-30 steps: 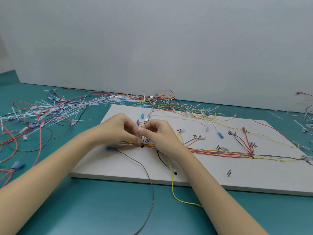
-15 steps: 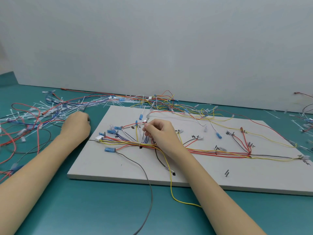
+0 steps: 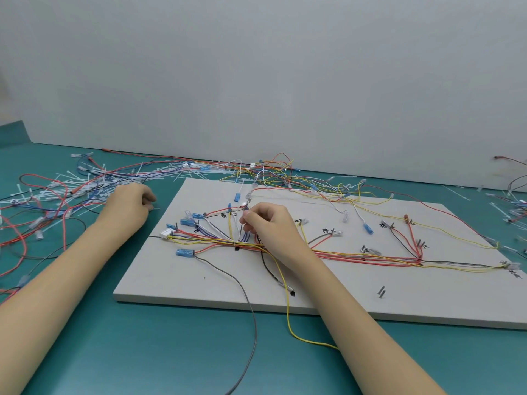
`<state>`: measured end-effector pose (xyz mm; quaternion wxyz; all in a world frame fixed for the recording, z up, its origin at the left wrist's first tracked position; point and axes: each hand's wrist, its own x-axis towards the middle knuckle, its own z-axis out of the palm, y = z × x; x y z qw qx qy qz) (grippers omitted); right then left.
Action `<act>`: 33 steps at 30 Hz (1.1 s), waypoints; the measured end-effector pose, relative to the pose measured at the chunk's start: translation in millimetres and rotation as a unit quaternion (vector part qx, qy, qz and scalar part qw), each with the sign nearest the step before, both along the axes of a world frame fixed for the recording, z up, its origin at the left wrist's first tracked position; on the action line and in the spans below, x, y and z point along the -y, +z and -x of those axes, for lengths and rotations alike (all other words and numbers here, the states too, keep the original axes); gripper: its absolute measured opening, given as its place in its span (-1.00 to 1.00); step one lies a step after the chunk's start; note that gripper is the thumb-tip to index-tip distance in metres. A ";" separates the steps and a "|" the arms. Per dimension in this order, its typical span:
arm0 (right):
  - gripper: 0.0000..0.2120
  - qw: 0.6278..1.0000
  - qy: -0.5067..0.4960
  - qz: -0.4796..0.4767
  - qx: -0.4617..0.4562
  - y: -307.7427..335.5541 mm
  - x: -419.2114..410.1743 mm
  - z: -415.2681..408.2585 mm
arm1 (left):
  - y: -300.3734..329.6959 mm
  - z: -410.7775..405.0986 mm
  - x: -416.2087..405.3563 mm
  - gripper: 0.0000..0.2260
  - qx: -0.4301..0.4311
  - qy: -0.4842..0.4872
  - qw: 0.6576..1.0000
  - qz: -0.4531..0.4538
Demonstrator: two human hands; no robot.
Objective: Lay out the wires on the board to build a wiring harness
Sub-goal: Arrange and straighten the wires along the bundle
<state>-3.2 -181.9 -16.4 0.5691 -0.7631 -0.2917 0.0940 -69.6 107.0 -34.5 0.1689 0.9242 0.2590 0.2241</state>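
A white board (image 3: 313,295) lies on the teal table. A bundle of red, yellow and black wires (image 3: 356,256) runs along it, fanning out to blue terminals (image 3: 184,253) and a white connector (image 3: 166,232) at the left. My right hand (image 3: 271,229) rests on the bundle, and its thumb and forefinger pinch thin wires that rise from it. My left hand (image 3: 128,206) is off the board's left edge with curled fingers. It pinches what looks like a thin white cable tie (image 3: 155,208).
Loose red, blue and black wires and white cable ties (image 3: 42,212) cover the table to the left. More tangled wires (image 3: 271,172) lie behind the board against the wall. A grey wire (image 3: 251,309) and a yellow wire (image 3: 288,312) hang over the board's front edge.
My left hand left the wires at the board's middle and moved left to the cable ties beside the board. My right hand stayed on the bundle.
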 end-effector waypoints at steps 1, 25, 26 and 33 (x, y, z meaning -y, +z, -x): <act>-0.80 1.000 -0.001 0.000 -0.001 0.2 -0.1 -0.1 | -0.1 -0.1 -0.6 -0.85 -0.004 -0.002 1.000 -0.006; -0.81 0.997 -0.046 -0.047 -0.026 10.2 1.0 1.6 | 48.9 3.0 72.4 -0.82 0.341 -0.090 0.931 0.095; -0.83 0.997 -0.049 -0.057 -0.032 11.5 1.5 1.4 | 53.1 3.6 80.6 -0.83 0.361 -0.098 0.916 0.147; -0.80 0.987 -0.029 -0.113 -0.115 21.0 4.4 2.0 | 62.5 6.1 115.6 -0.85 0.404 -0.119 0.752 0.506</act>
